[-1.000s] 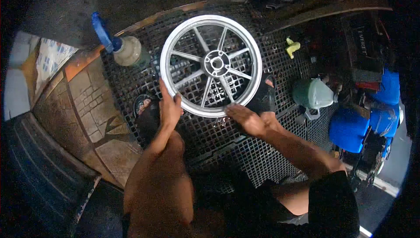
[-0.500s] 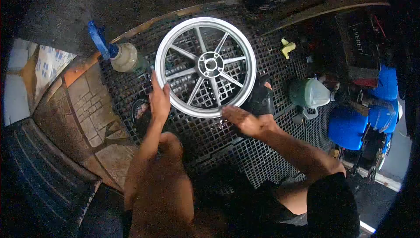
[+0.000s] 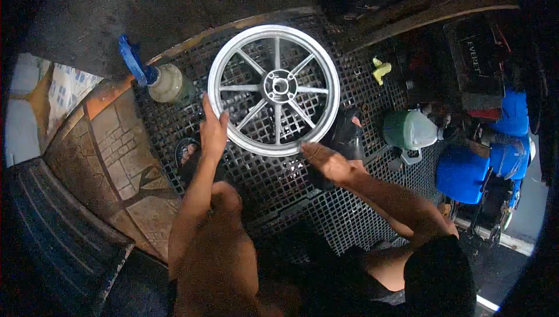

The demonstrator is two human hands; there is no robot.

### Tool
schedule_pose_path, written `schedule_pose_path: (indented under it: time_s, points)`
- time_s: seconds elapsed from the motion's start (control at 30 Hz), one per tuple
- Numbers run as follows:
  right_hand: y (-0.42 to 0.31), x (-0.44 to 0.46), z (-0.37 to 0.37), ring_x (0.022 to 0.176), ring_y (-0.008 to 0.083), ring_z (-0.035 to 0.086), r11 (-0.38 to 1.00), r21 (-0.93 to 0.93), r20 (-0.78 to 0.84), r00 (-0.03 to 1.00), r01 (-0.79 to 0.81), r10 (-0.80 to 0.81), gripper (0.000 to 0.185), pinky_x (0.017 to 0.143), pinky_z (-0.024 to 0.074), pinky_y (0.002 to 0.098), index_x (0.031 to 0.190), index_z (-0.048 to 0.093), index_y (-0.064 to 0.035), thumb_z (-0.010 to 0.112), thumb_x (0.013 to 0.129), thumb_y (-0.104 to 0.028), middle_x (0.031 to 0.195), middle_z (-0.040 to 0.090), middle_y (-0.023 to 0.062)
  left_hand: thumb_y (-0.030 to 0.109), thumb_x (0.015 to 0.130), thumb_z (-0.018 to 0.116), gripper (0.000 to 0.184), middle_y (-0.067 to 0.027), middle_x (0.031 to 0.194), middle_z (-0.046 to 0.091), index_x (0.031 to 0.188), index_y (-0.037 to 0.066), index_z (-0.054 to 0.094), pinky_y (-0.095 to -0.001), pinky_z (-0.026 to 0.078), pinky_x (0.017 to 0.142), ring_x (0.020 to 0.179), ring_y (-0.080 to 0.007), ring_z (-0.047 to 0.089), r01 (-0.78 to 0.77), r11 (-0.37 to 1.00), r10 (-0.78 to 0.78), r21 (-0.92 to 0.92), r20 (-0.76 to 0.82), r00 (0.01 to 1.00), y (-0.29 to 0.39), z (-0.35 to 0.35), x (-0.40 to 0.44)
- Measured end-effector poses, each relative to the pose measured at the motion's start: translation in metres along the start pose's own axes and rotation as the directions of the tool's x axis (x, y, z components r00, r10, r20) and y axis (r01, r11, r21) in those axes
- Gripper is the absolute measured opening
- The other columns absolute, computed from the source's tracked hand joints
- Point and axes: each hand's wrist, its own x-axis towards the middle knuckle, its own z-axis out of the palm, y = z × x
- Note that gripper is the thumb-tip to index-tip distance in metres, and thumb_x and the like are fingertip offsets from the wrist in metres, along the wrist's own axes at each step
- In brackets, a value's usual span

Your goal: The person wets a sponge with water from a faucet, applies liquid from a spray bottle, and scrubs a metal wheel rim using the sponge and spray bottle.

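A silver spoked wheel rim (image 3: 278,120) faces me above the dark grid mat; how it is supported is not clear. My left hand (image 3: 213,133) is at its left edge, fingers stretched along the outer side and thumb over the lip, the rim between them. At the lower right edge, my right hand (image 3: 326,163) has its fingers against the rim; they are slightly blurred and partly hidden. Bright wet spots show on the mat just below the rim.
A spray bottle with a blue head (image 3: 169,83) stands on the grid mat (image 3: 279,192) at left. To the right are a yellow cloth-like piece (image 3: 381,71), a greenish jug (image 3: 416,129) and blue containers (image 3: 463,173). My feet flank the rim. A ribbed dark panel (image 3: 64,224) lies lower left.
The rim has turned about its hub, its spokes now at different angles. My right hand has shifted slightly right; my left hand stays at the left edge.
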Motion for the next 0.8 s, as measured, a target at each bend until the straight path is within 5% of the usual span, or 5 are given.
schedule_pose_path:
  time_s: [0.13, 0.23, 0.63, 0.7, 0.8]
  points:
    - [-0.005, 0.016, -0.083, 0.135, 0.0288, 0.043, 0.945, -0.255, 0.015, 0.977, -0.203, 0.214, 0.046, 0.116, 0.0285, 0.0369, 0.141, 0.046, -0.0046, 0.038, 0.099, -0.022, 0.144, 0.048, 0.0127, 0.013, 0.090, 0.066, 0.094, -0.0199, 0.084, 0.069, 0.153, 0.011, -0.004, -0.0407, 0.056, 0.056, 0.062, -0.0294, 0.068, 0.394, 0.854, -0.280, -0.340, 0.338, 0.899, 0.032, -0.014, -0.039]
    - [0.050, 0.007, -0.037, 0.132, 0.0278, 0.047, 0.819, -0.572, -0.117, 0.983, 0.051, -0.143, 0.043, 0.114, 0.0313, 0.0391, 0.137, 0.050, -0.0095, 0.043, 0.097, -0.020, 0.141, 0.051, 0.0113, 0.009, 0.091, 0.061, 0.093, -0.0205, 0.077, 0.067, 0.153, 0.010, -0.009, -0.0356, 0.054, 0.047, 0.052, -0.0236, 0.065, 0.384, 0.875, -0.291, -0.295, 0.315, 0.903, 0.020, -0.006, -0.031]
    - [0.000, 0.028, -0.066, 0.121, 0.0273, 0.058, 0.836, -0.421, 0.021, 0.926, 0.351, -0.378, 0.043, 0.104, 0.0470, 0.0365, 0.126, 0.061, -0.0092, 0.053, 0.084, -0.009, 0.129, 0.060, 0.0115, 0.003, 0.089, 0.060, 0.091, -0.0255, 0.082, 0.068, 0.155, 0.012, -0.002, -0.0391, 0.052, 0.047, 0.050, -0.0274, 0.063, 0.217, 0.945, -0.128, -0.244, 0.334, 0.934, -0.004, -0.028, 0.019]
    - [-0.030, 0.028, -0.104, 0.119, 0.0269, 0.059, 0.986, -0.158, 0.036, 0.998, -0.043, 0.050, 0.041, 0.103, 0.0470, 0.0364, 0.126, 0.062, -0.0104, 0.053, 0.086, -0.011, 0.125, 0.062, 0.0101, 0.004, 0.090, 0.060, 0.091, -0.0260, 0.082, 0.068, 0.155, 0.012, -0.002, -0.0399, 0.050, 0.047, 0.048, -0.0260, 0.062, 0.240, 0.932, -0.131, -0.272, 0.365, 0.922, 0.005, -0.038, 0.022]
    - [0.067, 0.028, -0.071, 0.118, 0.0267, 0.060, 0.908, -0.416, 0.066, 0.998, 0.045, -0.020, 0.039, 0.103, 0.0472, 0.0368, 0.125, 0.063, -0.0130, 0.051, 0.089, -0.012, 0.123, 0.064, 0.0077, 0.005, 0.091, 0.060, 0.091, -0.0252, 0.080, 0.068, 0.156, 0.013, -0.003, -0.0394, 0.050, 0.048, 0.050, -0.0251, 0.063, 0.223, 0.953, -0.142, -0.206, 0.348, 0.927, 0.010, -0.040, 0.023]
